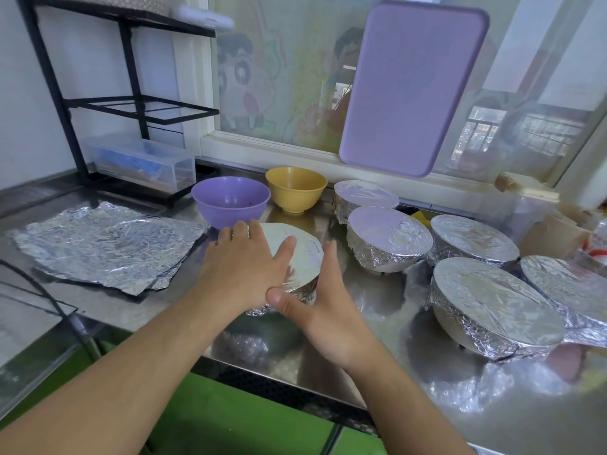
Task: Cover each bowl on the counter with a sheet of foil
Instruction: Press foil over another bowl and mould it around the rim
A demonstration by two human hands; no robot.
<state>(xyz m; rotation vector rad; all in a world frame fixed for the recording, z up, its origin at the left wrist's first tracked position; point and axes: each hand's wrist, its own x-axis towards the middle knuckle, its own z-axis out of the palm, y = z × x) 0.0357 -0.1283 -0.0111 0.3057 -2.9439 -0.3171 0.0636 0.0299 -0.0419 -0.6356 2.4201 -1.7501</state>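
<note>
- We had a foil-wrapped bowl (300, 257) on the steel counter (371, 307), near its front edge, with both our hands on it.
- Our left hand (244, 262) lay flat over the foil top, fingers straight and spread, pressing down on the left part of the bowl.
- Our right hand (323, 310) cupped the bowl's right side, thumb pressed against the foil at the near rim and fingers reaching round the far side; we could not see those fingertips well.
- Just behind it stood an uncovered purple bowl (231, 201), and to its right an uncovered yellow bowl (296, 188).
- Five bowls already covered in foil (389, 239) sat in a cluster to the right.
- A stack of loose foil sheets (105, 244) lay flat on the counter to the left, apart from the bowl.
- A purple cutting board (410, 90) leaned against the window, and a black wire rack (98, 103) stood in the left corner with a clear plastic box (144, 165) on its base.
</note>
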